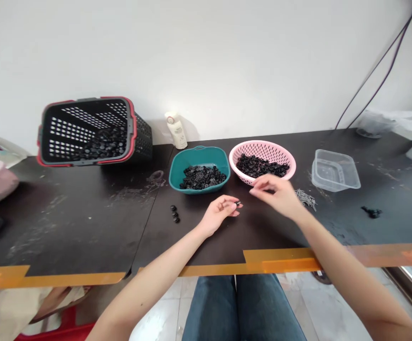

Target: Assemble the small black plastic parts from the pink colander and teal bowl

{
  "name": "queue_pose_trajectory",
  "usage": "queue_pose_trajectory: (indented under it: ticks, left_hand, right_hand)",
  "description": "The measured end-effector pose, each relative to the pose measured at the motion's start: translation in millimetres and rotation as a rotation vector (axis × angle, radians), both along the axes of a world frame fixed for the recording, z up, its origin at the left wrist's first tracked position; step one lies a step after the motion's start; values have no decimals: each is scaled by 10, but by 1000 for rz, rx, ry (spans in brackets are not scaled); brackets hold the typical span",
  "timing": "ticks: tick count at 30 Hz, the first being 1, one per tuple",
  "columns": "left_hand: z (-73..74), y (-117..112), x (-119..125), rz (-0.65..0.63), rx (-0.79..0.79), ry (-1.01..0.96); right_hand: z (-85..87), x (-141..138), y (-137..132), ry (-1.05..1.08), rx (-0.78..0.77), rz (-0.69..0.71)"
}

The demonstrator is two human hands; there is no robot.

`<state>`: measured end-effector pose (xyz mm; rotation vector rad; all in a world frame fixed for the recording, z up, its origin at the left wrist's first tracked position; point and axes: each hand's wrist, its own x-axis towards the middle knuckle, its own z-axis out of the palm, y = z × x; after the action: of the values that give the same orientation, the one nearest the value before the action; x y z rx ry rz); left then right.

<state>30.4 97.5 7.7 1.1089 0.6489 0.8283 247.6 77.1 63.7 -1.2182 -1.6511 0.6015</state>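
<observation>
My left hand (221,212) rests just above the dark table, fingers curled, pinching a small black round part (238,203) at its fingertips. My right hand (276,192) hovers in front of the pink basket (291,163), which holds several black round parts; its fingers are bent together, and whether they hold anything is hidden. A teal bowl (177,170) with more black parts stands left of the pink basket. A short row of small black parts (174,214) lies on the table left of my left hand.
A black and red crate (86,131) lies tipped at the back left. A clear plastic tub (334,169) and a pile of metal pins (306,198) sit to the right. A white bottle (176,130) stands by the wall. Orange tape (279,259) lines the table's front edge.
</observation>
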Motion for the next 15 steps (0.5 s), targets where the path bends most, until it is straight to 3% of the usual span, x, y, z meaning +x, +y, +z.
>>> queue_pose_trajectory:
  ticks: [2,4,5,7,9,11,15]
  left_hand:
    - [4,-2,-7,-30,-19,-8]
    - [3,-5,-12,-52,-14,-6]
    - [1,-6,-14,-60,-6,-2]
    - [-3,-6,-20,-61,17,11]
    - [-2,-2,-25,-42,39,25]
    - [2,4,-29,-21,61,33]
    - [3,10,-22,-2,106,35]
  right_hand:
    - [144,254,211,-132,16,-232]
    - [219,480,486,-393,-21,-384]
    - [226,561,628,-549,-65,-395]
    - [190,644,880,-823,-220,-258]
    - [126,637,1052,-971,-357,-168]
    - [77,588,1137,-1012,-408,-153]
    - [61,543,1141,-973,-365,-189]
